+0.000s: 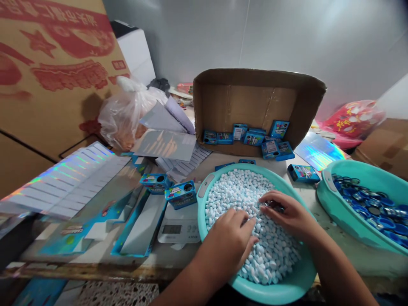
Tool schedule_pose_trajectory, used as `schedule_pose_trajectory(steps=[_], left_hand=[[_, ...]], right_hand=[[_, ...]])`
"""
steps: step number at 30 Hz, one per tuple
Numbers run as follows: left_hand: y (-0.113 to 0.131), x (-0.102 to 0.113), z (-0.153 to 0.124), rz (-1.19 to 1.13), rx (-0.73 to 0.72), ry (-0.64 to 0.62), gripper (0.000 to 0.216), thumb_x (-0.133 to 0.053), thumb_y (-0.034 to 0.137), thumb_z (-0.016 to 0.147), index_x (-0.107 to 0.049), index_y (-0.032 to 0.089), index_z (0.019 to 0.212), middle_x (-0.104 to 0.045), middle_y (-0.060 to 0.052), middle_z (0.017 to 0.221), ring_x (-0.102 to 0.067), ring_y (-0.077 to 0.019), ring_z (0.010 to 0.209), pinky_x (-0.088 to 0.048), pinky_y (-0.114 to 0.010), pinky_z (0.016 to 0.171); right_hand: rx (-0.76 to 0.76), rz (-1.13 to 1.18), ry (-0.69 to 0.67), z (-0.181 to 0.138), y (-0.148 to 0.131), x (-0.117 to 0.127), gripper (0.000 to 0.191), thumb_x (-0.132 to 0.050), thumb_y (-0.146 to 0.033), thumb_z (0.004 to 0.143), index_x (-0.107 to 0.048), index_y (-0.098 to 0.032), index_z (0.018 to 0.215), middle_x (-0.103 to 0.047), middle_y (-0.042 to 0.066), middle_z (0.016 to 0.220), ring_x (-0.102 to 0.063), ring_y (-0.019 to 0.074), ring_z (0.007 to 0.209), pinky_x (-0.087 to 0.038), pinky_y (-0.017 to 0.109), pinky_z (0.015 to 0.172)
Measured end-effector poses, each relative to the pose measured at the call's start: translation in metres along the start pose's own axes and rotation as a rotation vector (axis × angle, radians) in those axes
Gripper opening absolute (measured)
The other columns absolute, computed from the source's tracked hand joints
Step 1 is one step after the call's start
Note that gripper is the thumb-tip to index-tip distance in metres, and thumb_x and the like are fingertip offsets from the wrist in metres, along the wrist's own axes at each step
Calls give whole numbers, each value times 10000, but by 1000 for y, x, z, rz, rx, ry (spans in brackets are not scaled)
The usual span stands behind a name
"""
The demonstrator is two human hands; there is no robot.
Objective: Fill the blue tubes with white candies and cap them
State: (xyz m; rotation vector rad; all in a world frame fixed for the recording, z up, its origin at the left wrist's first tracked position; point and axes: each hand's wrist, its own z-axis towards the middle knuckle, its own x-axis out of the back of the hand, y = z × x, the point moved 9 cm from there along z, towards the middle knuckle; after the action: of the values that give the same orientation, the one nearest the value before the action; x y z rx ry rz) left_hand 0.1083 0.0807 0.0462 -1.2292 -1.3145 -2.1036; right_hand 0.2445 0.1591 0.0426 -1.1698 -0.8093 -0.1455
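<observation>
A turquoise basin [270, 293] full of small white and pale blue candies [237, 187] stands in front of me. Both hands are down in the candies. My left hand [228, 238] is curled with its fingertips among them; whatever it may hold is hidden. Opposite it, my right hand [287, 210] bends its fingers around something dark, too covered to name. Left of the basin, a white digital scale [181, 233] carries a small blue printed box [180, 195], and another blue box [154, 182] is beside it.
A second turquoise basin [331, 208] on the right holds blue and silver round tins [376, 210]. Behind, an open cardboard box [248, 102] contains several small blue boxes. Opened blue display cartons [143, 229] and shiny card sheets [63, 178] cover the left side.
</observation>
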Motion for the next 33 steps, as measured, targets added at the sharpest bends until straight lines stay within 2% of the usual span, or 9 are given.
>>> schedule_pose_trajectory(steps=[5,12,17,24,27,29,33], left_hand=[[-8,5,-4,-170,14,54,129,-549,196,973,-643,190,1062,-607,-54,1018,-580,-197,964,-520,-360,858],[-5,7,-5,-153,-7,81,161,-476,188,1002,-627,177,1055,-614,-54,994,-581,-195,936,-512,-356,820],[-5,3,-3,-77,-8,65,99,-511,155,964,-603,163,1001,-623,-73,994,-575,-214,942,-527,-383,832],[2,11,-8,-125,-87,166,158,-506,84,946,-621,157,1026,-662,-66,988,-605,-187,943,-542,-341,849],[-3,27,-13,-213,-81,275,209,-534,69,944,-629,181,1094,-686,-45,1034,-630,-152,993,-539,-285,896],[-13,47,-19,-201,-74,395,213,-557,71,944,-641,195,1096,-699,-31,1040,-646,-124,1003,-531,-246,919],[-50,99,-37,72,44,618,149,-589,109,945,-684,180,1035,-721,-45,1026,-676,-131,983,-527,-255,945]], right_hand=[[-4,-8,-5,0,1,0,173,-609,-383,946,-689,-235,989,-705,92,966,-657,259,914,-571,415,795],[-22,0,-11,0,2,0,175,-606,-383,947,-691,-238,994,-699,89,974,-659,259,919,-575,407,780],[-10,29,9,-3,0,1,187,-602,-390,954,-693,-239,1015,-705,96,998,-660,268,940,-577,421,819],[10,46,-21,-3,1,-2,161,-605,-378,961,-686,-262,1039,-710,88,1013,-657,285,977,-556,457,856],[-6,53,-31,-3,3,-3,163,-603,-379,966,-679,-258,1045,-703,86,1029,-652,284,992,-545,467,874],[-13,55,-32,-4,3,-2,169,-602,-384,968,-676,-255,1049,-699,84,1037,-648,281,996,-539,468,881],[-7,36,-37,-3,-1,-2,164,-603,-382,965,-678,-254,1035,-698,78,1033,-649,277,995,-539,459,881]])
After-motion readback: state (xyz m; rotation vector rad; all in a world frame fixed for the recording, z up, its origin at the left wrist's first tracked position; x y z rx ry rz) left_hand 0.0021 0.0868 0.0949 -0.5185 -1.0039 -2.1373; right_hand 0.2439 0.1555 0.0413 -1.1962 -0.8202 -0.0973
